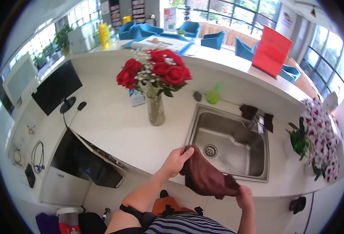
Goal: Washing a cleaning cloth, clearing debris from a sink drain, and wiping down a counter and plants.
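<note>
A dark brown cloth [208,175] is stretched between my two hands over the counter's front edge, overlapping the near left corner of the stainless steel sink [227,146]. My left hand [176,162] pinches its upper left corner, thumb on top. My right hand [244,196] grips its lower right end. The faucet [258,120] stands at the sink's far right corner, with another dark brown cloth [249,112] lying around its base. Inside the sink the drain [210,151] is uncovered.
A glass vase [156,112] of red roses stands left of the sink. Behind the sink is a green spray bottle [213,95]. Potted orchids [321,137] stand to the right. A monitor [57,87] and mouse [81,106] are at the left; a raised ledge [219,60] runs behind.
</note>
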A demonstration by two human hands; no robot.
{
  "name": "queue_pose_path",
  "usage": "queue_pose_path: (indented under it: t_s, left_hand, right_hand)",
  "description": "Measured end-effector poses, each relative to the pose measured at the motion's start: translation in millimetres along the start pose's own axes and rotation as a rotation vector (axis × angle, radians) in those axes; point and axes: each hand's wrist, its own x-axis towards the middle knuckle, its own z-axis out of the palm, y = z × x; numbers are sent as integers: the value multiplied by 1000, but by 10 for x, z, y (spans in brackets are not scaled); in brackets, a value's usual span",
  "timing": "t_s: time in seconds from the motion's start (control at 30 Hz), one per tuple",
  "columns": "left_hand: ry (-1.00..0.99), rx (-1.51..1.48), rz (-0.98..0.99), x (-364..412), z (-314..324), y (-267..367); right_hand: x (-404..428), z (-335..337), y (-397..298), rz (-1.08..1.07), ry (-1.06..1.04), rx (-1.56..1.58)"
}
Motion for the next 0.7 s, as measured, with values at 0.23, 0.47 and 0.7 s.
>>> queue_pose_path:
  t_s: [0.23, 0.47, 0.7]
  left_hand:
    - [-784, 175, -300, -324, 2214, -278]
    - [-1216, 243, -294, -423, 2744, -1230]
    - [-744, -359, -315, -394, 2820, -818]
  right_hand:
    - [-553, -158, 357, 76, 77, 771]
    - [-1013, -96, -210, -383, 102, 560]
    - [-1004, 457, -402, -410, 214, 309]
